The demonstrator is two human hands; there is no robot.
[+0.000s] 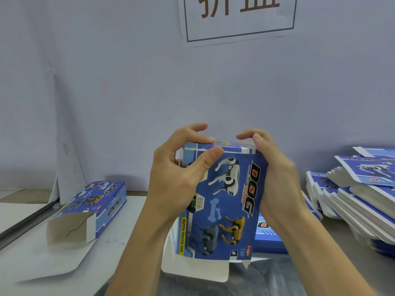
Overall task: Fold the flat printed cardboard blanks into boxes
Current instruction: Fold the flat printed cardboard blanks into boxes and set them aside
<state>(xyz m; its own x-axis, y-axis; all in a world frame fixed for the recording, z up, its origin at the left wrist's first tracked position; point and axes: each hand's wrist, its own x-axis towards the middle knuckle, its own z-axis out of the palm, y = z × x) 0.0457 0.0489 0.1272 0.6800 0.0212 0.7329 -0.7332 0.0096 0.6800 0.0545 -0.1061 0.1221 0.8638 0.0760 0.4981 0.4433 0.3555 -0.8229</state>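
A blue printed box with robot dogs and the word DOG stands raised in the middle, its far end folded over and its near white flaps hanging open toward me. My left hand grips its left side, thumb pressed on the top front corner, fingers curled over the far end. My right hand holds the right side, fingers curled over the far end flap. A stack of flat blanks lies at the right.
A folded box lies on its side at the left with its open flaps facing me. Another blue blank lies flat under the held box. A lilac wall with a paper sign stands close behind. A metal rail runs along the left.
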